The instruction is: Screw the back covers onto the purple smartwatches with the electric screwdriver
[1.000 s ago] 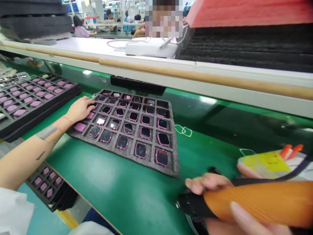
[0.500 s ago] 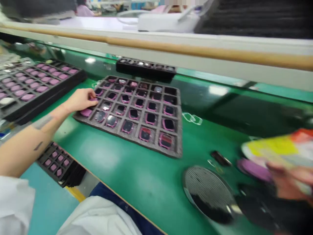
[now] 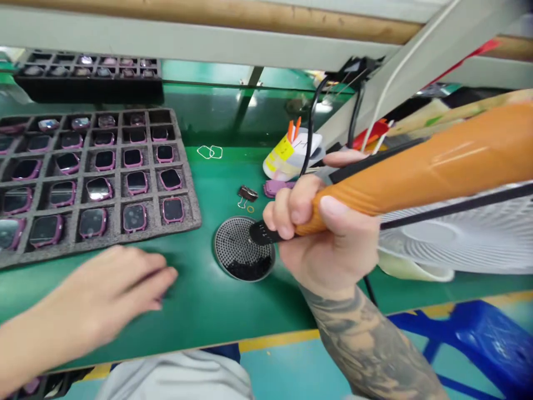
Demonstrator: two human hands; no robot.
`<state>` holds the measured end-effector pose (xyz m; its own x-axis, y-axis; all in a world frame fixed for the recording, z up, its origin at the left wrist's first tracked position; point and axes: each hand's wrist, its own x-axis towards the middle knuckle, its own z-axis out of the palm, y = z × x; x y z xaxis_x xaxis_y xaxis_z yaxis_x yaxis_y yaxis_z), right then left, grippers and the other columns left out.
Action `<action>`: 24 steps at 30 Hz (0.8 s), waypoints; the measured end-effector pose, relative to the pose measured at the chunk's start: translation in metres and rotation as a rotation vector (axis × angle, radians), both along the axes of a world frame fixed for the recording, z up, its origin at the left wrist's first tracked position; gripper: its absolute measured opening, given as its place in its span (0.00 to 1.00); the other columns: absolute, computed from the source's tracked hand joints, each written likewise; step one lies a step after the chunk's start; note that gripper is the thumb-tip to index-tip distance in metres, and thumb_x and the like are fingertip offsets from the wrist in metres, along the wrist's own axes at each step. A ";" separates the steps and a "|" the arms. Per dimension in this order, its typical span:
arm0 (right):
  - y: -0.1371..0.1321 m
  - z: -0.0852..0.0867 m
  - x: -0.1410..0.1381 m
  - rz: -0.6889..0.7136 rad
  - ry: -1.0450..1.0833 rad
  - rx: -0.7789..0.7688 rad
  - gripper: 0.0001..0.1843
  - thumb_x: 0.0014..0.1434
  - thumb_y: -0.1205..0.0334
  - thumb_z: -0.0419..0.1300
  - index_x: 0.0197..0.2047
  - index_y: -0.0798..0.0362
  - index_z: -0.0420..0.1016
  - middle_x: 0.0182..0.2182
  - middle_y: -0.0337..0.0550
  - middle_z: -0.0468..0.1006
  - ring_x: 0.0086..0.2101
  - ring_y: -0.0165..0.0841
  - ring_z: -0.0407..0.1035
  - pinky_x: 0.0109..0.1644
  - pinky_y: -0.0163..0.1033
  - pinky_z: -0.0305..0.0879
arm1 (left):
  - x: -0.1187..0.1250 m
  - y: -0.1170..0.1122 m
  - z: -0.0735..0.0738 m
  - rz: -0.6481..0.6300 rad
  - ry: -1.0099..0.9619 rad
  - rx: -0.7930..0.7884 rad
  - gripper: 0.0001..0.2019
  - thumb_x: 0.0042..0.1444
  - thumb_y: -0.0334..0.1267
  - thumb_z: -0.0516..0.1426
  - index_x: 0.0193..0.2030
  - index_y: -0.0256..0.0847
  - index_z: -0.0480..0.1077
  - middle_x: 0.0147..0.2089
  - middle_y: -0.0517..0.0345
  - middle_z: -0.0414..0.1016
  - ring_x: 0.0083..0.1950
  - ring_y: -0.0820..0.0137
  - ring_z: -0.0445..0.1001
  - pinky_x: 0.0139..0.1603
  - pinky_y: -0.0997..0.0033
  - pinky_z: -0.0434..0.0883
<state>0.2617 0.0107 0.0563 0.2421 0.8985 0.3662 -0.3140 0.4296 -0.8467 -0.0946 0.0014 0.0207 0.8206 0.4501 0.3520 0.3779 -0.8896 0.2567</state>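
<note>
My right hand (image 3: 328, 233) wraps around an orange electric screwdriver (image 3: 416, 166). The tool's black nose points down at a round perforated dish (image 3: 233, 244), where small black pieces like screws are heaped at the near side. My left hand (image 3: 120, 289) is low over the green bench, left of the dish, with its fingers pinched together. A dark purplish edge shows under those fingertips; it looks like a pink watch case, mostly hidden by the fingers. Behind that hand lies a grey foam tray (image 3: 194, 216) of pink-framed watches (image 3: 135, 216) in square pockets.
Beyond the dish are a black binder clip (image 3: 249, 193), a purple piece (image 3: 275, 188) and a white cup (image 3: 278, 161) with orange-tipped items. A second tray (image 3: 91, 89) stands at the back. Black cables (image 3: 312, 122) hang nearby, and a white fan-like grille (image 3: 453, 228) is at right.
My left hand has left the foam tray's pocket and come toward the dish. My right hand, blurred at the right edge before, now holds the electric screwdriver over the dish. The view has turned right.
</note>
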 end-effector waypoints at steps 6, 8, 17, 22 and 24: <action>-0.002 0.000 0.000 -0.040 -0.019 -0.015 0.16 0.73 0.54 0.78 0.56 0.38 0.78 0.26 0.27 0.69 0.19 0.33 0.60 0.23 0.44 0.64 | 0.079 0.001 -0.003 -0.270 0.037 -0.262 0.19 0.77 0.35 0.61 0.71 0.36 0.77 0.64 0.39 0.84 0.56 0.53 0.81 0.56 0.52 0.80; -0.002 0.003 -0.001 -0.066 -0.032 -0.030 0.17 0.73 0.52 0.79 0.56 0.38 0.77 0.25 0.26 0.67 0.18 0.33 0.60 0.22 0.44 0.63 | 0.085 0.008 -0.004 -0.232 0.025 -0.352 0.29 0.79 0.49 0.65 0.79 0.38 0.71 0.66 0.39 0.81 0.59 0.51 0.80 0.58 0.49 0.81; 0.001 -0.001 -0.005 -0.061 -0.059 -0.028 0.17 0.70 0.58 0.82 0.49 0.40 0.77 0.25 0.26 0.71 0.17 0.29 0.62 0.20 0.41 0.64 | 0.102 0.014 -0.016 -0.051 0.022 -0.316 0.30 0.83 0.57 0.62 0.76 0.36 0.69 0.69 0.37 0.80 0.65 0.48 0.80 0.64 0.46 0.83; -0.009 -0.008 -0.002 0.009 -0.108 -0.046 0.12 0.76 0.58 0.77 0.56 0.39 0.80 0.26 0.27 0.72 0.20 0.33 0.66 0.24 0.46 0.66 | 0.076 -0.009 -0.015 -0.018 0.062 -0.160 0.26 0.82 0.49 0.60 0.77 0.33 0.71 0.64 0.37 0.83 0.60 0.43 0.81 0.57 0.40 0.80; -0.013 -0.009 -0.002 -0.009 -0.202 -0.081 0.12 0.78 0.54 0.76 0.57 0.36 0.80 0.26 0.28 0.73 0.22 0.36 0.69 0.26 0.48 0.69 | 0.073 -0.012 -0.016 -0.026 0.046 -0.157 0.20 0.82 0.42 0.59 0.72 0.33 0.75 0.60 0.39 0.84 0.56 0.46 0.82 0.55 0.42 0.79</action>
